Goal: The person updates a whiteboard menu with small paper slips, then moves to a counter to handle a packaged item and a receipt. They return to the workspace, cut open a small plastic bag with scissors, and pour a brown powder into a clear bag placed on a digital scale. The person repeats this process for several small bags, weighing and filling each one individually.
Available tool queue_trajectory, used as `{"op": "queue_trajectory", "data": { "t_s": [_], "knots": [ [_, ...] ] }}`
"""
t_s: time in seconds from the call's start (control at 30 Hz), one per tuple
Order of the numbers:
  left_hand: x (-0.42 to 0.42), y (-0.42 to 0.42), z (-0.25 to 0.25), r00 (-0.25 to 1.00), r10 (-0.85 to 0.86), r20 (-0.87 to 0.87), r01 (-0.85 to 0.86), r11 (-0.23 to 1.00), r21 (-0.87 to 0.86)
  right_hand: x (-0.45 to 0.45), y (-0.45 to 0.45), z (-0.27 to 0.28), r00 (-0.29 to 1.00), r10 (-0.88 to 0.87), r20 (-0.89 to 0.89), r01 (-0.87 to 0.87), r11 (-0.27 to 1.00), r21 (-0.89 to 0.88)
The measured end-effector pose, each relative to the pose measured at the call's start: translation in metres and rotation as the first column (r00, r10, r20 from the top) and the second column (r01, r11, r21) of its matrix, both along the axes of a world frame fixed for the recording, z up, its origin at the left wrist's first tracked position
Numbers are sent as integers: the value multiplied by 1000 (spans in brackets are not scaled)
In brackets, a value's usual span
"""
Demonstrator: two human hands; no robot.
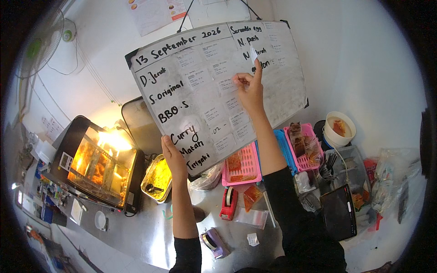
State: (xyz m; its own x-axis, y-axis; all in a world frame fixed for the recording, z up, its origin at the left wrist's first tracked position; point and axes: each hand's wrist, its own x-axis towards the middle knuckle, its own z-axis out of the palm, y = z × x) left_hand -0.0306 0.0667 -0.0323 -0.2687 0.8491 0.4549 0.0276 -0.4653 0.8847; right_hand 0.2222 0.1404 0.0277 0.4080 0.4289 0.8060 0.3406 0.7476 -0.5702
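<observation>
A whiteboard hangs tilted from black cords, with black handwriting and several small printed labels stuck on it. My left hand holds its lower left edge, thumb on the face. Over the board's upper right part is my right hand, index finger raised, thumb and another finger together near a label. A small white paper label sits at the raised fingertip, seemingly stuck to it. Below the board, a red tape dispenser and a purple tape dispenser rest on the steel counter.
A lit food warmer stands at the left, beside a metal tray of yellow food. Pink plastic baskets with sauce packets, a white tub and a dark tablet are at the right.
</observation>
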Motion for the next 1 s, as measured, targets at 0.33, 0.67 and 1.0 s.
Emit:
{"op": "queue_trajectory", "data": {
  "t_s": [0.33,0.67,1.0],
  "knots": [
    [1,4,-3,1000,24,1,-24,1000,15,-5,-11,-17,996,-52,74,51,999,14],
    [0,3,-3,1000,17,-5,-17,1000,10,-24,-19,-33,928,-259,268,217,960,178],
    [2,2,-1,1000,15,-7,-15,1000,-5,-11,-11,-16,798,-472,375,368,874,317]
  ]
}}
